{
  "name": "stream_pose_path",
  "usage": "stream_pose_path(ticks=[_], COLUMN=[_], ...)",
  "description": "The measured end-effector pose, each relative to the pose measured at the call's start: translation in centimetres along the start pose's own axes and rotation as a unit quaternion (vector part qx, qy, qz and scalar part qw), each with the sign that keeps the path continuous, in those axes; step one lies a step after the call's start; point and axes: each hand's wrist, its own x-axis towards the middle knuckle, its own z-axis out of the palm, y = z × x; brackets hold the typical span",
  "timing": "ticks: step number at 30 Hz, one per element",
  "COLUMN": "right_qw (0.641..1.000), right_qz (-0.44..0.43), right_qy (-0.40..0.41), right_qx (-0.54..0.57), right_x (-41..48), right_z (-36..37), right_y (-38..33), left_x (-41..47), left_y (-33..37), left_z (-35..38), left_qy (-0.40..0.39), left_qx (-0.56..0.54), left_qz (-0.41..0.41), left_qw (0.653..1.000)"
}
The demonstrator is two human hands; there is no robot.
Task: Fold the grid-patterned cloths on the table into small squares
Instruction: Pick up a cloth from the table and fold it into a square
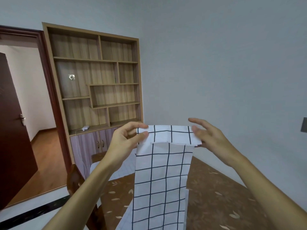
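Head view: a person holds a grid-patterned cloth up in the air above a brown leaf-printed surface.
Cloth: white with dark grid lines; it hangs as a long narrow strip, and its lower end runs out of the bottom of the frame.
Top edge: turned over toward the camera as a short band that spans the gap between the two hands.
Left hand: thumb and forefinger pinch the left end of the band; the other fingers curl below.
Right hand: fingers straight and spread, narrow gap to the thumb; the thumb tip lies at the right end of the band, and the forefinger stands clear above it. No closed grip is visible here.
Second cloth: pale, with a faint grid, lying on the surface behind the left forearm.
Chair: dark wood, at the left edge of the surface.
Shelf unit: wooden, against the far wall, with cabinet doors below; a small white device with a cord sits on its ledge.
Door: dark brown, standing open at left.
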Motion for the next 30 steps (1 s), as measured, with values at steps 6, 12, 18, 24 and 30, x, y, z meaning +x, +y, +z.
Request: stream_pose_path(ticks=[6, 12, 18, 24, 30], right_qw=[1.000, 0.998, 0.997, 0.996, 0.993], right_qz=[-0.007, -0.033, -0.042, -0.071, -0.095], right_qy=[-0.019, 0.056, 0.054, 0.029, -0.005], right_qx=[0.006, 0.019, 0.026, -0.034, -0.068], right_x=[-0.2, 0.2, 0.1, 0.2, -0.1], right_z=[1.7, 1.8, 1.8, 0.8, -0.1], right_y=[0.1, 0.2, 0.0, 0.7, 0.5], left_x=[-0.6, -0.9, -1.3, -0.8, -0.5], left_y=[0.6, 0.9, -0.1, -0.5, 0.3], left_z=[-0.2, -1.0, -0.7, -0.8, -1.0], left_qy=[-0.010, -0.049, -0.083, -0.058, -0.031], left_qx=[0.060, 0.083, 0.132, 0.136, 0.152], left_qz=[0.066, 0.037, 0.034, 0.039, 0.086], left_qw=[0.996, 0.995, 0.987, 0.988, 0.984])
